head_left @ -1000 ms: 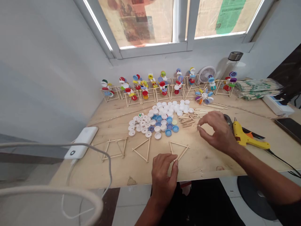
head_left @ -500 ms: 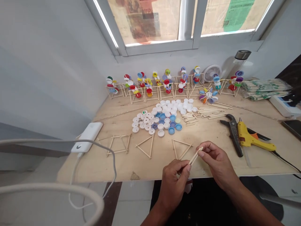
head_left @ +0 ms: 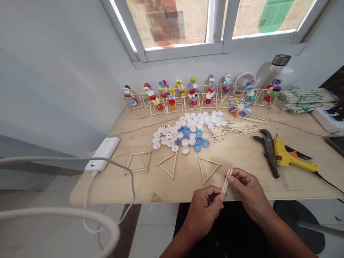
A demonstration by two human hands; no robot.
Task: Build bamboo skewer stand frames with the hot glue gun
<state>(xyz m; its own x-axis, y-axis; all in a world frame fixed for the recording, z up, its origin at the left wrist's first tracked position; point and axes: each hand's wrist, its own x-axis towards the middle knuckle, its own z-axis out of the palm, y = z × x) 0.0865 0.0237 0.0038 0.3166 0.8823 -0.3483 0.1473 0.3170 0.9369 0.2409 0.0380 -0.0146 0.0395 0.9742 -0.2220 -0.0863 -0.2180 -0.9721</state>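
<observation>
Two short wooden sticks (head_left: pixel 226 181) lie side by side between my hands, above the table's front edge. My left hand (head_left: pixel 205 206) pinches their lower ends. At their upper ends, the thumb and fingers of my right hand (head_left: pixel 247 186) are closed. Just beyond my hands lies a stick triangle (head_left: pixel 201 170), and a second stick triangle (head_left: pixel 174 165) is to its left. Further left stands a frame of joined sticks (head_left: pixel 131 172). Bottle caps (head_left: pixel 185 142), mostly white with some blue, are spread behind the triangles. Loose sticks (head_left: pixel 242 127) are piled right of the caps.
A yellow glue gun (head_left: pixel 295 163) and black-handled pliers (head_left: pixel 270 154) lie at right. Cap wheels on stick stands (head_left: pixel 172 102) line the back, near a small fan (head_left: pixel 244 82) and a bottle (head_left: pixel 278 68). A white power bank (head_left: pixel 103 154) with a looping cable sits left.
Both hands have shifted slightly right relative to the triangle. The two sticks have turned to a steeper angle, still held at both ends. The camera view has moved a little.
</observation>
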